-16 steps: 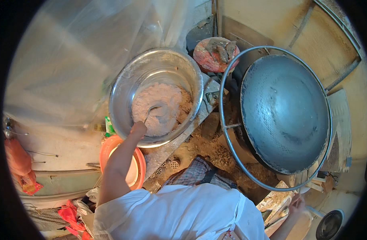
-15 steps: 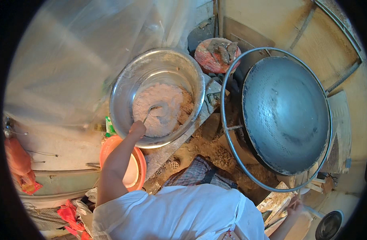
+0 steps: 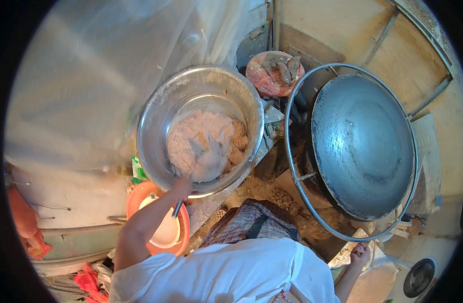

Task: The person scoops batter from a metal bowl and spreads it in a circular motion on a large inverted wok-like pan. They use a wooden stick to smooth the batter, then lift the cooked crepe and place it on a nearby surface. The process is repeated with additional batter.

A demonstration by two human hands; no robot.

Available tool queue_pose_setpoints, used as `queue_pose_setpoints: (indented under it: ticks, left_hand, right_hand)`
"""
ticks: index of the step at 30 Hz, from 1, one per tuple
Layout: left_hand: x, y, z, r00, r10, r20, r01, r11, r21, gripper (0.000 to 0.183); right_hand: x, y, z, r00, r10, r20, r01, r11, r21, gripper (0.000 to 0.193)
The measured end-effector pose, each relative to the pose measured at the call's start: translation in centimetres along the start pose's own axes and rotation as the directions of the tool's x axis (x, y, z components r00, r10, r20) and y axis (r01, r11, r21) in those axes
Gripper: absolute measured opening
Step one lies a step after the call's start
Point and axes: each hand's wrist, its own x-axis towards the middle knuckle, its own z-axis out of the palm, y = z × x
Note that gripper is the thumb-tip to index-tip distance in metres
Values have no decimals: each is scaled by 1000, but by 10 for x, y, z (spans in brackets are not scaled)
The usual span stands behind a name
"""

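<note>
My left hand [image 3: 181, 188] is closed around a metal ladle or large spoon, its dark handle end [image 3: 177, 208] sticking out below the fist. Motion blurs the working end, which is down in a pale pinkish, floury mix [image 3: 183, 135]. That mix lies in a wide, deep steel basin [image 3: 155, 108] with powder on its inner wall. At the lower right, my right hand [image 3: 360, 252] has its fingers curled, close under the metal ring [image 3: 337, 233] around a big dark wok [image 3: 362, 146]. Whether it grips anything there cannot be made out.
An orange basin [image 3: 139, 194] with a pale bowl [image 3: 166, 232] inside stands under my left forearm. Behind the steel basin sits a red bundle [image 3: 269, 76] topped with dark pieces. Plastic sheeting [image 3: 90, 76] hangs at the left. A black round fan-like object [image 3: 419, 278] is at lower right.
My left hand has shifted slightly right and down with the ladle, stirring up the mix. My right hand has moved up and left, closer to the ring. The view has shifted a little.
</note>
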Motion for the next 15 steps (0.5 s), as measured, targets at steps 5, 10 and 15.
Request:
queue_pose_setpoints:
  ticks: [5, 10, 15]
  left_hand:
    - [-22, 26, 1, 937, -283, -206, 151, 857, -492, 19]
    - [39, 32, -15, 878, -342, -333, 171, 876, -450, 24]
    - [14, 37, -28, 970, -237, -61, 191, 889, -416, 20]
  right_hand:
    - [8, -1, -6, 998, -67, -2, 67, 997, 34, 22]
    - [8, -13, -1, 998, -39, 51, 42, 997, -60, 22]
    - [2, -16, -6, 997, -10, 72, 14, 998, -57, 26]
